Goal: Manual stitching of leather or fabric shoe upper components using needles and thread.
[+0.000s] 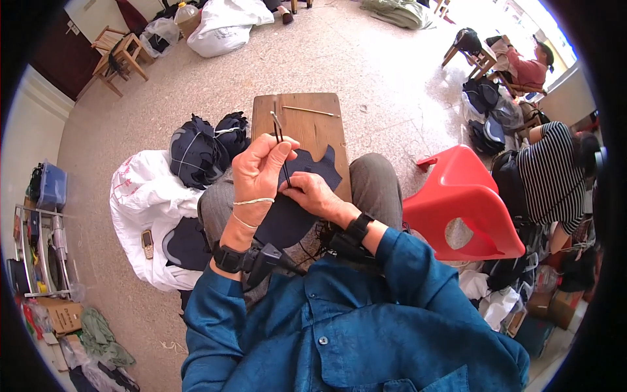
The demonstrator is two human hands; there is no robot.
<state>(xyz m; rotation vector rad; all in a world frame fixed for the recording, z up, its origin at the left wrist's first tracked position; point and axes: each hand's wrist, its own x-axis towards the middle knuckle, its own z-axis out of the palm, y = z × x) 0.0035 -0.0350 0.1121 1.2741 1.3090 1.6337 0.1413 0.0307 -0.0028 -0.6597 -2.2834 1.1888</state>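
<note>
My left hand (258,166) is raised over the near part of a wooden bench (287,104), its fingers closed on a doubled thin black cord (285,171). A small pale tip sticks up above those fingers. Lower down, my right hand (315,195) pinches the other end of the cord, close to dark navy cloth. One cut cloth piece (323,168) lies on the bench behind the right hand. More dark cloth (284,219) hangs over my lap below both hands. A thin wooden stick (310,111) rests across the bench's far end.
Left of my knees are a tied dark cloth bundle (196,151) and a white sack (140,196) with a phone (147,243) on it. A red plastic stool (467,189) stands at my right. Beyond it sits a person in stripes (552,176); another person (526,68) sits farther back.
</note>
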